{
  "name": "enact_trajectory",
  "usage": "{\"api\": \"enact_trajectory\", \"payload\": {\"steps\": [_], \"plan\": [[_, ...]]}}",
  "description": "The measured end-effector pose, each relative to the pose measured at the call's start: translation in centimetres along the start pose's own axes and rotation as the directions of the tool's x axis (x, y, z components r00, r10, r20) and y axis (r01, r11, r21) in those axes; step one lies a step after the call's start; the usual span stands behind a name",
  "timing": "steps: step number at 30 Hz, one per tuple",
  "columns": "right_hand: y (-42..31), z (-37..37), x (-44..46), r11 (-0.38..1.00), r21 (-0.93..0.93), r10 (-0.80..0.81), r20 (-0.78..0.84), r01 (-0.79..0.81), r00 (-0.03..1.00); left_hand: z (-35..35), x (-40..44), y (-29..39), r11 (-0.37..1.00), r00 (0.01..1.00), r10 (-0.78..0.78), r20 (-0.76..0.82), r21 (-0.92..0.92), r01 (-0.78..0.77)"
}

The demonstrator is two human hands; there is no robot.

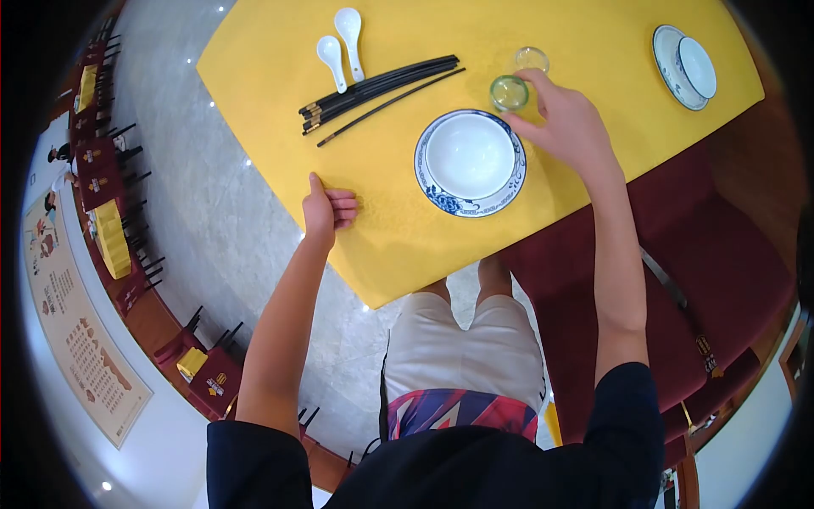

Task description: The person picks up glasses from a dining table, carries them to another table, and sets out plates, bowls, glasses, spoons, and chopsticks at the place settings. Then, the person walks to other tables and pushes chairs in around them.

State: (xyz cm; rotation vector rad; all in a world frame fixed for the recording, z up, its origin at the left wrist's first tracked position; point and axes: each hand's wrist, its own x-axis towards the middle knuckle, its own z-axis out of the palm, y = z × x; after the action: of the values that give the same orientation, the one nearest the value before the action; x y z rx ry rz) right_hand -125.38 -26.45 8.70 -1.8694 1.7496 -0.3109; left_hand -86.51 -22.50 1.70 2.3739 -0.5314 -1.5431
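My right hand (pixel 566 117) has its thumb and index finger on either side of a small green-tinted glass (pixel 510 92), just beyond the bowl. A clear glass (pixel 532 59) stands close behind it. Below and left of that hand, a white bowl (pixel 470 157) sits on a blue-patterned plate (pixel 449 204). My left hand (pixel 329 209) rests at the table's left edge, thumb raised apart from the loosely bent fingers, holding nothing. Beyond it lie a bundle of black chopsticks (pixel 381 89), a single chopstick (pixel 390 108) set apart, and two white spoons (pixel 348 34) (pixel 331 61).
The yellow tablecloth (pixel 373 254) ends in a corner near my legs. Another bowl (pixel 697 68) and plate (pixel 668 51) stand at the far right. Dark red chairs (pixel 577 314) are against the right side. More tables and chairs (pixel 106 178) line the left wall.
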Motion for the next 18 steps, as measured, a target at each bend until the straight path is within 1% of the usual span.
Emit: {"api": "enact_trajectory", "payload": {"steps": [1,2,4,5,6,7,8,12,14,16,18], "plan": [[-0.5,-0.4,-0.4,0.999,0.023,0.047,-0.035,-0.046,0.998,0.0,0.1,0.2,1.0,1.0,0.001,-0.006,0.003,-0.001],[-1.0,-0.7,-1.0,0.999,0.022,0.035,-0.044,-0.034,0.998,0.0,0.1,0.5,1.0,1.0,0.012,-0.011,-0.006,-0.012],[-2.2,-0.8,-2.5,0.992,0.123,0.052,-0.102,-0.04,0.993,0.0,-0.1,0.3,1.0,1.0,0.002,0.006,-0.01,-0.002],[-2.4,-0.1,-2.5,0.991,0.128,0.044,-0.103,-0.03,0.994,-0.1,-0.1,0.3,1.0,1.0,0.004,-0.004,-0.014,-0.004],[-2.6,1.3,-2.7,0.981,0.146,-0.091,-0.244,0.129,0.965,-0.1,0.0,0.2,1.0,1.0,0.004,0.004,-0.017,-0.004],[-2.9,2.3,-3.0,0.949,0.141,-0.211,-0.384,0.283,0.899,-0.1,-0.1,0.3,1.0,1.0,0.004,0.013,-0.018,-0.004],[-3.0,2.8,-3.2,0.955,0.139,-0.207,-0.325,0.263,0.923,-0.1,-0.2,0.3,1.0,1.0,0.007,0.008,-0.017,-0.007],[-3.4,4.6,-3.6,0.961,0.141,-0.188,-0.295,0.237,0.937,0.0,-0.3,0.3,1.0,1.0,0.016,0.003,-0.005,-0.016],[-3.5,4.9,-3.8,0.974,0.096,-0.181,-0.211,0.205,0.961,-0.1,-0.2,0.2,1.0,1.0,0.013,0.01,-0.001,-0.013],[-3.5,5.1,-3.9,0.972,0.097,-0.187,-0.226,0.213,0.956,-0.1,-0.2,0.1,0.999,1.0,0.013,0.023,-0.036,-0.012],[-3.5,5.2,-3.8,0.97,0.094,-0.196,-0.241,0.224,0.951,0.0,-0.3,0.2,1.0,1.0,0.01,0.022,-0.029,-0.009]]}}
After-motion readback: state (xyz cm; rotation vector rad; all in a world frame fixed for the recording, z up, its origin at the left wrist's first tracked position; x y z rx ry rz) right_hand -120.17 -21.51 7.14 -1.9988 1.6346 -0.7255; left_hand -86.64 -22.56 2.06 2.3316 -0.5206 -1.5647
